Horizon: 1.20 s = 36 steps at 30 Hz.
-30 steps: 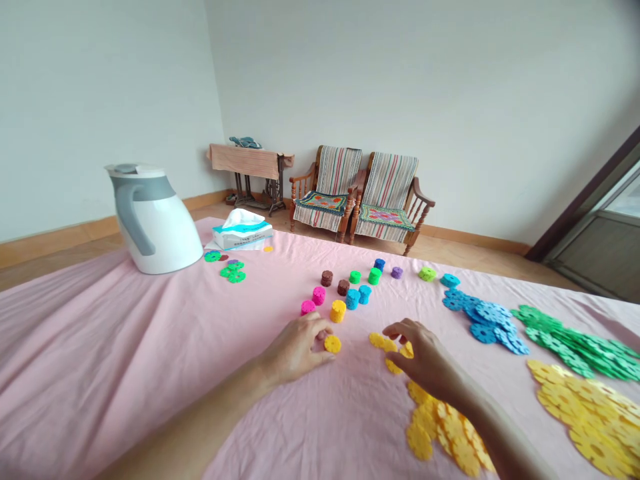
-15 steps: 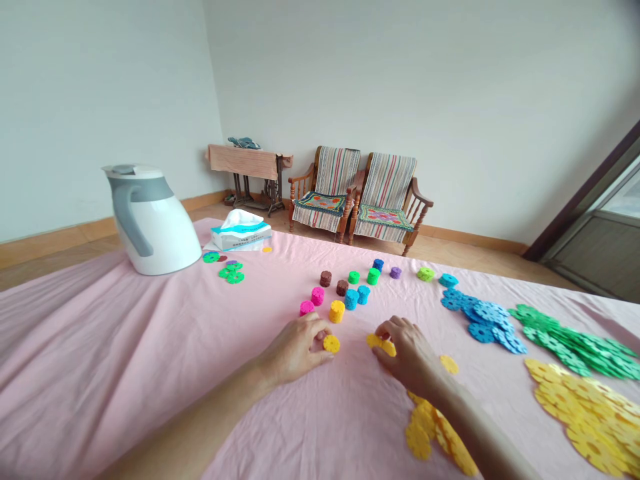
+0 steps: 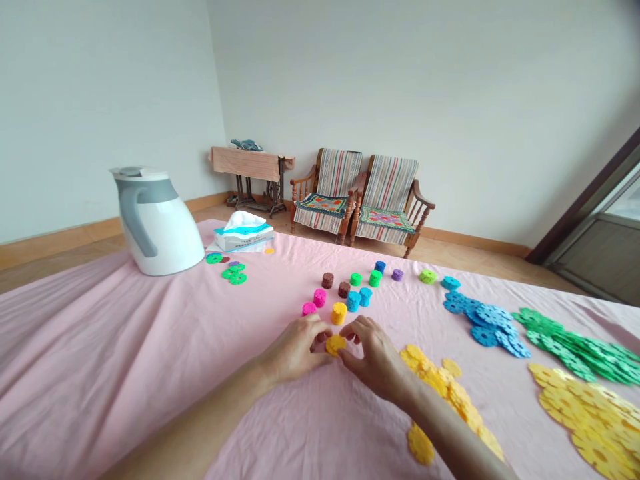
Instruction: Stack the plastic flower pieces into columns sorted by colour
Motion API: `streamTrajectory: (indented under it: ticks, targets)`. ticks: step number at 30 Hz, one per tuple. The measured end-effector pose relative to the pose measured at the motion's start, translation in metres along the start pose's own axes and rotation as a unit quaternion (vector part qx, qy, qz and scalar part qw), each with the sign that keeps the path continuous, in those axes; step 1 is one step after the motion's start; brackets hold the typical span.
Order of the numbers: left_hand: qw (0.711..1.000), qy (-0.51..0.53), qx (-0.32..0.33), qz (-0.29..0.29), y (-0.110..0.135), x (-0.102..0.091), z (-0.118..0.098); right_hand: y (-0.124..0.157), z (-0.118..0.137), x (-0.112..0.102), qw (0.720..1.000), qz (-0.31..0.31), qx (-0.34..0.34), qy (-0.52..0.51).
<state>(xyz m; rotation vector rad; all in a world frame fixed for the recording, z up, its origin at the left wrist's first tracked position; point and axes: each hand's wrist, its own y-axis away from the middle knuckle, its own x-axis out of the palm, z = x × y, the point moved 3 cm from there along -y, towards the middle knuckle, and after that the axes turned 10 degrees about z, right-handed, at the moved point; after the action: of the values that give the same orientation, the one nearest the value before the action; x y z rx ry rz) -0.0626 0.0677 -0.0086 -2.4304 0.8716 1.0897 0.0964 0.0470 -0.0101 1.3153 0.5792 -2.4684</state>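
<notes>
Low over the cloth, my left hand has its fingers closed around the left edge of some yellow notched plastic discs. My right hand meets it from the other side, thumb and fingertips pinching at the same discs. How many are stacked there is hidden by the fingers. Just beyond stands a neat yellow stack, with a pink stack by my left fingertips. Beside and beneath my right forearm lies a loose pile of yellow discs.
Short stacks, including a brown one and a blue one, stand farther back. Heaps of blue discs, green discs and larger yellow discs lie right. A white jug and a tissue box stand left on pink cloth.
My right hand has moved left, bringing yellow discs to the yellow disc at my left hand. My left hand has stayed nearly in place.
</notes>
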Motion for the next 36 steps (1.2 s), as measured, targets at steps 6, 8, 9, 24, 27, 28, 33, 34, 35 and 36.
streamTrajectory:
  ticks: [6,8,9,24,27,28,33,34,35,36]
  targets:
    - [1.0,-0.005,-0.001,0.002,0.0,0.001,0.001,0.001,0.006,0.002,1.0,0.011,-0.014,0.018]
    - [1.0,-0.004,0.001,0.001,0.0,0.001,0.001,0.002,0.007,0.0,1.0,0.002,-0.014,0.013]
    - [1.0,-0.004,0.003,0.0,0.0,0.001,0.001,0.002,0.007,-0.002,1.0,-0.004,-0.012,0.007]
    - [1.0,-0.015,-0.012,-0.01,-0.001,0.001,0.0,0.035,-0.056,-0.065,0.978,0.128,0.137,0.097]
    - [1.0,-0.021,-0.017,-0.007,-0.001,0.001,0.0,0.035,-0.056,-0.061,0.975,0.144,0.126,0.109]
    - [1.0,-0.022,-0.018,-0.005,-0.001,0.001,-0.001,0.034,-0.056,-0.059,0.976,0.147,0.12,0.106]
    - [1.0,-0.021,-0.014,-0.004,-0.001,0.002,-0.001,0.031,-0.056,-0.055,0.983,0.141,0.086,0.075]
    - [1.0,-0.02,-0.013,-0.006,-0.001,0.002,-0.001,0.031,-0.055,-0.054,0.985,0.139,0.08,0.068]
    - [1.0,-0.019,-0.011,-0.008,-0.001,0.002,-0.001,0.03,-0.055,-0.053,0.986,0.137,0.076,0.061]
    - [1.0,-0.018,-0.009,-0.008,-0.001,0.002,-0.001,0.03,-0.054,-0.052,0.987,0.136,0.071,0.055]
